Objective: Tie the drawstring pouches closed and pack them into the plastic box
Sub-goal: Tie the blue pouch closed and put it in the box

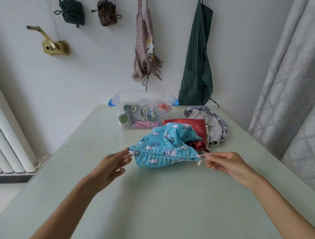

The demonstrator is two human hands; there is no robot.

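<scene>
Risk: The white cord (205,156) could slip out of the right hand (225,163) if the pull is too quick. That hand only pinches the cord with its fingertips.
Second risk: The blue pouch (165,148) could slide along the table (157,209) and not close. This happens if the left hand (111,166) lets go of its end.
Third risk: A loose knot could come undone later in the plastic box (143,109).
Look of the pouch: It is bright blue with white clouds, little stars and white animals. The top edge is bunched up in small folds, so it looks partly pulled shut.
Place of the pouch: It lies on the table between the two hands. Its far end leans on a red pouch (185,123), with a grey pouch (213,124) just behind.
Left hand grip: Its fingertips pinch the left end of the pouch where the cord comes out.
Right hand grip: It holds the cord ends in a narrow pinch.
Box: It sits at the far side of the table, open, with some pouches inside.
</scene>
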